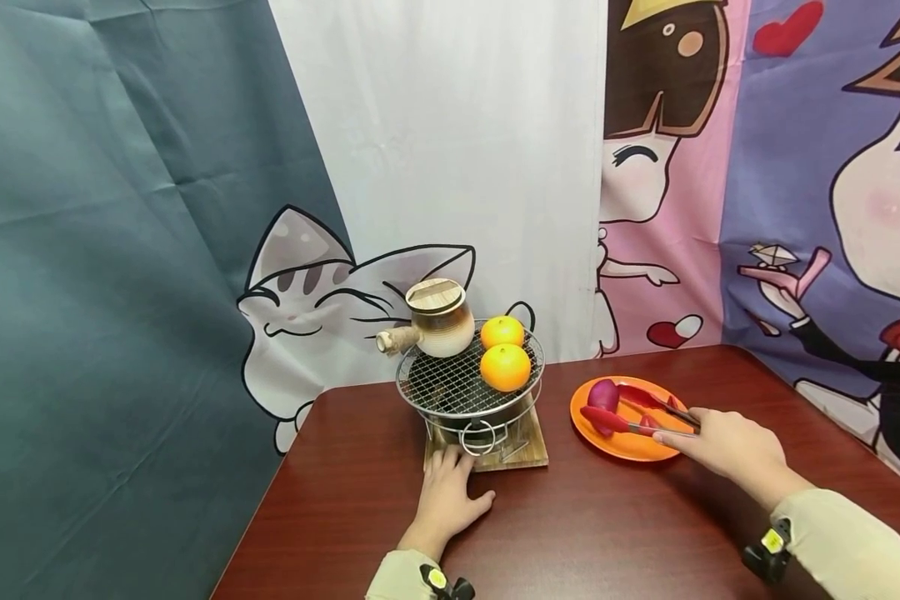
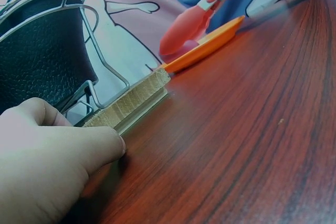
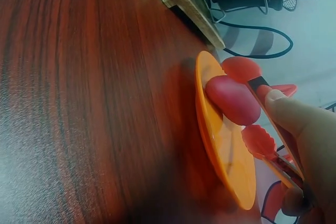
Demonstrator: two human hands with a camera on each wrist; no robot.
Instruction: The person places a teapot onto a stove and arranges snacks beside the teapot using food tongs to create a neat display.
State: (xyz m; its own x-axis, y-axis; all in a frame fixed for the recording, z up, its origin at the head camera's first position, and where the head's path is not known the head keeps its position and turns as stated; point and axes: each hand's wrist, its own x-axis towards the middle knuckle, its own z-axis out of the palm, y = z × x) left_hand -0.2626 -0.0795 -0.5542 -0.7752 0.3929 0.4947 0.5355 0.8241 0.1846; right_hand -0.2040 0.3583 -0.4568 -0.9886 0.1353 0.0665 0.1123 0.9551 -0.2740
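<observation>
My right hand (image 1: 681,437) grips metal tongs with red tips (image 1: 633,412), seen close in the right wrist view (image 3: 239,69). The tips sit either side of a reddish-purple oval piece of food (image 1: 603,393) (image 3: 233,99) lying on an orange plate (image 1: 630,448) (image 3: 220,145). My left hand (image 1: 450,475) (image 2: 58,150) rests on the table with its fingertips against the wooden board (image 1: 528,454) (image 2: 136,98) under a small black stove. The stove's wire grill (image 1: 450,385) carries a clay pot with a wooden lid (image 1: 438,321) and two oranges (image 1: 505,367) (image 1: 502,332).
The dark red wooden table (image 1: 607,533) stands against a hanging cartoon-print cloth backdrop (image 1: 450,167). The stove is at the back middle, the plate to its right. Table edges run close on the left and right.
</observation>
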